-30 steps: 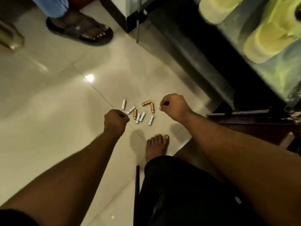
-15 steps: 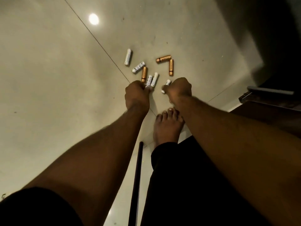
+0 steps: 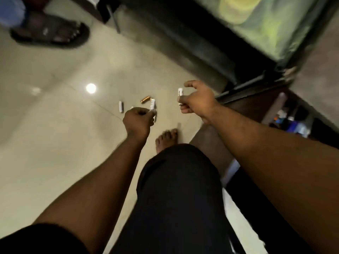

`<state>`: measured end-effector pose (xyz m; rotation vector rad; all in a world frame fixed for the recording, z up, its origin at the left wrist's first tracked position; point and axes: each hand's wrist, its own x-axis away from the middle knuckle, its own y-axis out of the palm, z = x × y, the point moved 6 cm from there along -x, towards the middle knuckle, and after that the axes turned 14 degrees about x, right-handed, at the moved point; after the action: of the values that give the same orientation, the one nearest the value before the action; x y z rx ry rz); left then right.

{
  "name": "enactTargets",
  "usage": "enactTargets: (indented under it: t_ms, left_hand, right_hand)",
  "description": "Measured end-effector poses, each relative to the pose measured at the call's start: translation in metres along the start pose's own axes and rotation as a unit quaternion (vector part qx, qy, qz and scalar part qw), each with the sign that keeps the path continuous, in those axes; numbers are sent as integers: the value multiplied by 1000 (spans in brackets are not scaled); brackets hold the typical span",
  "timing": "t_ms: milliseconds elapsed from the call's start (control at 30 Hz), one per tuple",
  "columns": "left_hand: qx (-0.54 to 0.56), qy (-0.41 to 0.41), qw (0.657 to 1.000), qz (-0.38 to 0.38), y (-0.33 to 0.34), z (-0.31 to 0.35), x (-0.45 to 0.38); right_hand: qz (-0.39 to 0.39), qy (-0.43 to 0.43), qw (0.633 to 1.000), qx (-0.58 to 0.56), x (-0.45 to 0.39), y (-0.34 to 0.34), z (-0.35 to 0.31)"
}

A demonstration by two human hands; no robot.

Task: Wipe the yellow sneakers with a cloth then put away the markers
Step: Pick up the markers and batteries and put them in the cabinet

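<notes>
Dim indoor light; round ceiling-lamp glare on glossy floor (image 3: 55,107); heavy motion blur toward edges, sandal (image 3: 49,33) smeared, wide-angle bending.

A person looks down at a glossy cream tiled floor (image 3: 55,153). Their left hand (image 3: 138,121) pinches a white marker (image 3: 152,105), held upright above the floor. Their right hand (image 3: 197,99) pinches another white marker (image 3: 180,95) between thumb and finger, with the other fingers spread. On the floor just beyond the left hand lie a white marker (image 3: 120,106) and a copper-coloured marker (image 3: 145,99). The person's bare foot (image 3: 167,140) stands near them. Another person's sandalled foot (image 3: 51,34) sits at the upper left. Blurred yellow sneakers (image 3: 236,11) show at the upper right.
</notes>
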<state>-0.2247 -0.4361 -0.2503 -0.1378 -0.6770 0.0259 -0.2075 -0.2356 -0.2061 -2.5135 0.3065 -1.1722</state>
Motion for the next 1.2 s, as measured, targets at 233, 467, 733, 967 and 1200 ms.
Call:
enactTargets:
  t_ms: [233,467,733,967,1200]
  left_hand:
    - [-22,117,969,-216,72,176,133]
    - [-29,12,932,-361,163,157,312]
    - [-121,-125,921,-350,264,19,341]
    - [-173,-66,934,-305,366,-60,287]
    - [-202,15,942,-268,435,-98,244]
  right_hand:
    - [128,-51,983,-118,196,-140,-10]
    - [287,-32,936,-202,325,-238,78]
    - [285,69,902,-318,309,-276,253]
    - [287,123,856,-412,215,-260,349]
    - [311,176,843,-403,142,-277,367]
